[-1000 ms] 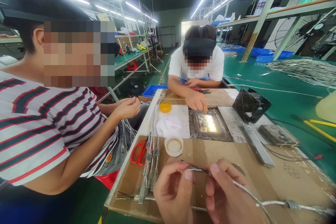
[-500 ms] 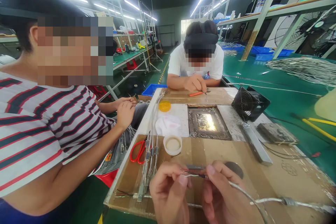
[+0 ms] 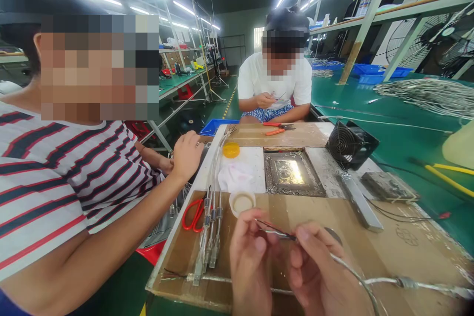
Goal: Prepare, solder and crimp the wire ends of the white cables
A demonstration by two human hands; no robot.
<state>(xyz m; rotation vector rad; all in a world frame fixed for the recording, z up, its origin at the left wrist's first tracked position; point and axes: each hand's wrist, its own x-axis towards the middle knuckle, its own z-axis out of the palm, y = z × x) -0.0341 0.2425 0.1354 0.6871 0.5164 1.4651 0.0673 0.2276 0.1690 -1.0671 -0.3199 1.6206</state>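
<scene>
A grey cable point(image 3: 351, 269) with thin stripped-out wires point(image 3: 274, 230) at its end is held between my two hands above the cardboard. My right hand point(image 3: 322, 261) is closed on the cable, thumb and finger pinching it where the dark sheath ends. My left hand point(image 3: 248, 261) has its curled fingers at the loose red, white and dark wires. Behind my hands is a small white cup point(image 3: 242, 203). Left of them lie several cables with metal USB-like plugs point(image 3: 207, 242) and red-handled scissors point(image 3: 193, 215). A dark round object point(image 3: 334, 235) is partly hidden behind my right hand.
A framed pot of shiny metal point(image 3: 291, 173) is set in the table, near a black fan point(image 3: 350, 144), a metal bar point(image 3: 361, 202) and a grimy block point(image 3: 390, 186). Orange-handled pliers point(image 3: 276, 131) lie at the far end. Co-workers sit opposite point(image 3: 276, 79) and left point(image 3: 74, 182).
My hands have risen slightly, the left one moving right, and the wires now point up and left. The person opposite has drawn back from the table; the left person's hand has moved right.
</scene>
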